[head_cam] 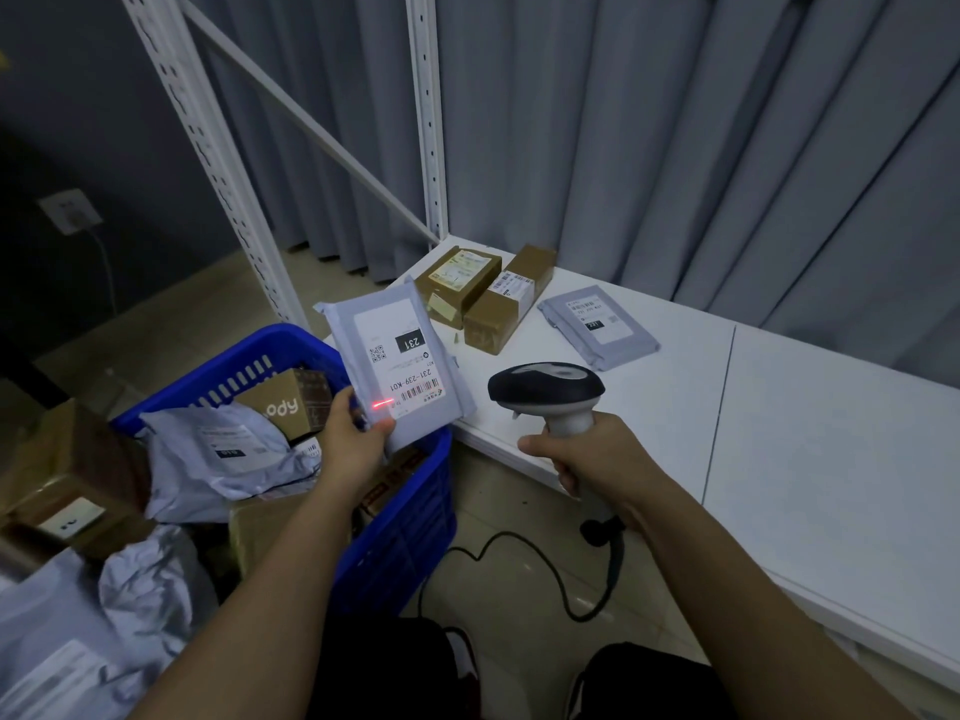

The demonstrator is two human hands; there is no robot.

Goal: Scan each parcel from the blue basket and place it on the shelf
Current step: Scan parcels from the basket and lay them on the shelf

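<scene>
Grey bag (400, 356) looks light and bendy; left hand (353, 439) pinches its bottom corner, right hand (597, 454) grips the scanner (550, 392), so hold the edges

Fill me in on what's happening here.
A person's left hand holds a flat grey poly mailer parcel above the blue plastic basket, while the right hand aims a black-and-grey handheld scanner; its red line falls beside the barcode. Two brown cardboard boxes and another grey mailer already lie on the white shelf.
</scene>
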